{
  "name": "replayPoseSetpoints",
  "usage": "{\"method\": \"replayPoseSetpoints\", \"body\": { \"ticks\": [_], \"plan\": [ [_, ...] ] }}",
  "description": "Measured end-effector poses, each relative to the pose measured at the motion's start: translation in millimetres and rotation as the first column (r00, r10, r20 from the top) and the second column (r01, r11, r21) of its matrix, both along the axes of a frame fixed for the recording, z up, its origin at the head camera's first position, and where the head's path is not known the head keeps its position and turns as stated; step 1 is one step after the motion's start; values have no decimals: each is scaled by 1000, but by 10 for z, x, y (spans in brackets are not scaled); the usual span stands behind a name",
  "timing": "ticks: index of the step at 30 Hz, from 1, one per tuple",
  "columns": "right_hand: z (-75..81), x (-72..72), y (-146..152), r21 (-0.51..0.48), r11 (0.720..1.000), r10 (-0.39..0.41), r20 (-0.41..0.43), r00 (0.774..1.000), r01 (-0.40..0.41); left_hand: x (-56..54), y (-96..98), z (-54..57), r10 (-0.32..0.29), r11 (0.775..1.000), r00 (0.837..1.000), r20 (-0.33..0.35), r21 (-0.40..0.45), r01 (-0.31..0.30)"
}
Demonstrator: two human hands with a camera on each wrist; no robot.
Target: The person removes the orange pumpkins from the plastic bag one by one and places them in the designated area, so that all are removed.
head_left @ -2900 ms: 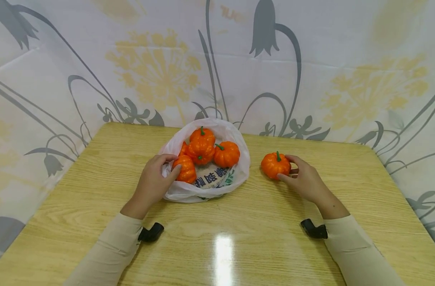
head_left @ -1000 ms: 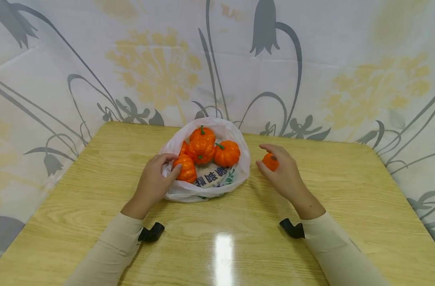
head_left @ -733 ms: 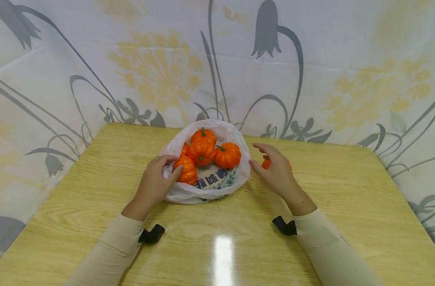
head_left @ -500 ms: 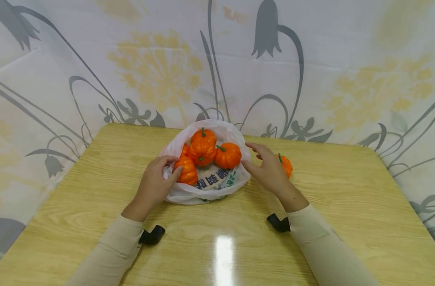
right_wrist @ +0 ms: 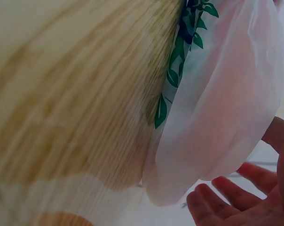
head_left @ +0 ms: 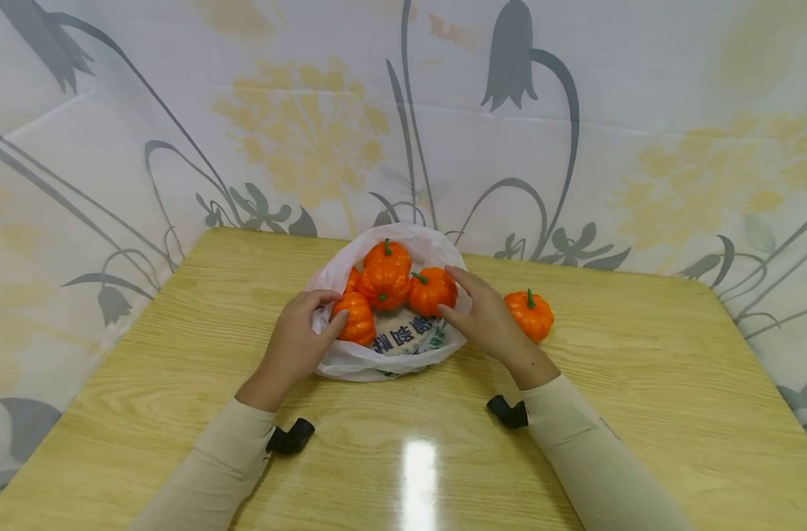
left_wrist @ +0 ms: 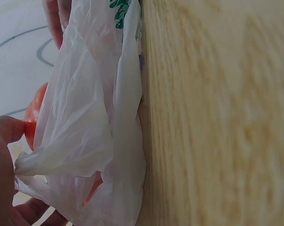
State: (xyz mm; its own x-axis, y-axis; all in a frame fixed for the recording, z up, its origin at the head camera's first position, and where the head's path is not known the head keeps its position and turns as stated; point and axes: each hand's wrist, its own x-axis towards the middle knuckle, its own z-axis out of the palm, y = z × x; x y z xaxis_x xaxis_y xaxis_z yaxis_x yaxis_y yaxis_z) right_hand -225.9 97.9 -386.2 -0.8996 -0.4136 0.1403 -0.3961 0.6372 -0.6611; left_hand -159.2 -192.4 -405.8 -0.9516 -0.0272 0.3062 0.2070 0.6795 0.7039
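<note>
On the table (head_left: 350,472), backed by a cloth (head_left: 616,88), a bag (head_left: 350,366) is placed left of the outer pumpkin (head_left: 530,316). In the bag, the left pumpkin (head_left: 358,318) and right pumpkin (head_left: 431,293) are set apart; between them, the middle pumpkin (head_left: 384,286) is positioned before the back pumpkin (head_left: 389,256). The bag is flanked by the left hand (head_left: 302,330) and right hand (head_left: 481,313).
</note>
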Motion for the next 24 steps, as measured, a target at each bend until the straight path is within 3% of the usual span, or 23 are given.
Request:
{"method": "replayPoseSetpoints", "body": {
  "ticks": [9, 24],
  "plan": [
    [-62, -13, 26, 35, 999, 41, 28, 999, -42, 18, 20, 11, -1, 1000, 1000, 18, 0, 1],
    [-83, -9, 29, 15, 1000, -25, 21, 999, 24, -1, 7, -11, 2, 1000, 1000, 23, 1, -2]
  ]
}}
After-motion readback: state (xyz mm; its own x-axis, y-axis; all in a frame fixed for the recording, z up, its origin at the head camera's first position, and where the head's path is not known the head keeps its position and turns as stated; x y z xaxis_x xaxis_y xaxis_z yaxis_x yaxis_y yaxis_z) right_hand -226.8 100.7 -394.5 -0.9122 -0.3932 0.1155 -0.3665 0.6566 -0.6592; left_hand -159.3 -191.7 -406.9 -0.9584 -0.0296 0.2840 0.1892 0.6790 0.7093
